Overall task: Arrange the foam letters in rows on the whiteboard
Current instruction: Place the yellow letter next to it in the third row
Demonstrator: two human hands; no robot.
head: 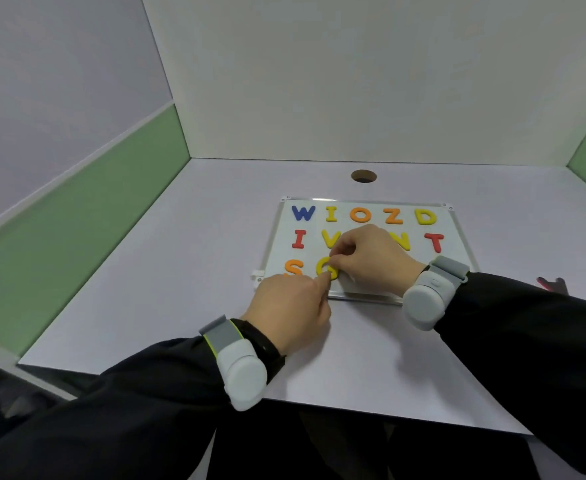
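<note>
Foam letters (364,215) in rows, flat on whiteboard (456,237)

The whiteboard (456,237) bears foam letters W I O Z D.

head view looks forward and down, close over the desk (166,271).
</note>
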